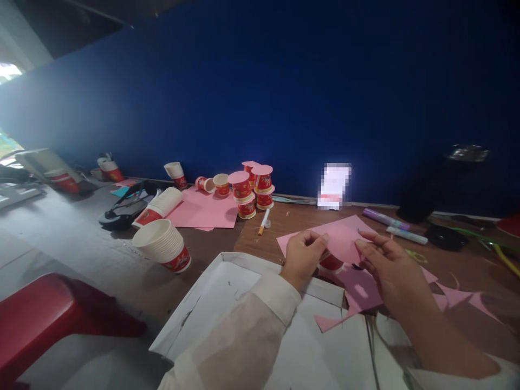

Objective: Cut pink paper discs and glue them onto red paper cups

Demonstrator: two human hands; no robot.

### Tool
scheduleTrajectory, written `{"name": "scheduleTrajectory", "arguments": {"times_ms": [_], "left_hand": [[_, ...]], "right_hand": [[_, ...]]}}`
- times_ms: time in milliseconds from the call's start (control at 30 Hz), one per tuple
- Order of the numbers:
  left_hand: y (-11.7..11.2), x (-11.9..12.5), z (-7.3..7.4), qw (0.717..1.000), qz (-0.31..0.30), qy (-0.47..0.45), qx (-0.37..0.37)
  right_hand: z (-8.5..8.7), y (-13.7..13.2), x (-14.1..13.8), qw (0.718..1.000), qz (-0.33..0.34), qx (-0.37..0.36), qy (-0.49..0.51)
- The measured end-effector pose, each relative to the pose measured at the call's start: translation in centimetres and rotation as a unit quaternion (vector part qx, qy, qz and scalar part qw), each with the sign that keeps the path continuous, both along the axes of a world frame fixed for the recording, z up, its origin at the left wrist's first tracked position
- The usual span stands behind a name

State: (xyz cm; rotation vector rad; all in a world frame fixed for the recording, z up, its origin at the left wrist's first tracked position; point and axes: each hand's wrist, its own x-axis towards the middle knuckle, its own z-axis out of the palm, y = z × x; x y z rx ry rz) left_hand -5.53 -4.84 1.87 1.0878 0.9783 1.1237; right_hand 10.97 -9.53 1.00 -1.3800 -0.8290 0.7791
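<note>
My left hand (304,257) pinches the near edge of a sheet of pink paper (344,238), thumb on top. My right hand (392,271) has its thumb and fingertips closed at the sheet's right side. Just below the paper, between both hands, a red paper cup (332,264) partly shows; the sheet and my left fingers hide the rest. Whether paper and cup touch is hard to see. A small dark thing by my right fingertips cannot be made out. Cut pink scraps (363,290) lie under my right hand.
A white box lid (239,271) lies in front. Red cups topped with pink discs (240,187) stand stacked behind, beside pink sheets (207,208). Nested paper cups (162,244) lean at left. Further right are a phone (333,187), markers (385,219) and black tape (447,237). A red stool (52,314) stands lower left.
</note>
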Motion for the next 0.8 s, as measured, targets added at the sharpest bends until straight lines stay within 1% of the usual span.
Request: {"name": "scheduleTrajectory", "arguments": {"times_ms": [100,167,367,533,667,800], "left_hand": [[0.3,0.2,0.1,1.000,0.009,0.013,0.020],[0.6,0.3,0.1,0.999,0.020,0.021,0.044],[1.3,0.2,-0.5,0.996,0.045,0.055,0.062],[1.3,0.1,-0.2,0.996,0.042,0.063,0.056],[1.3,0.1,0.1,0.997,0.041,0.060,0.035],[1.4,0.1,-0.1,0.997,0.035,0.060,0.026]], "right_hand": [[0.3,0.4,0.0,0.998,-0.029,-0.035,-0.044],[0.6,0.6,-0.2,0.997,-0.038,-0.043,-0.057],[1.4,1.0,-1.0,0.996,-0.022,-0.045,-0.071],[1.9,1.1,-1.3,0.996,-0.029,-0.057,-0.069],[1.6,1.2,-1.2,0.995,-0.031,-0.060,-0.075],[0.8,1.4,-0.8,0.995,-0.023,-0.061,-0.070]]}}
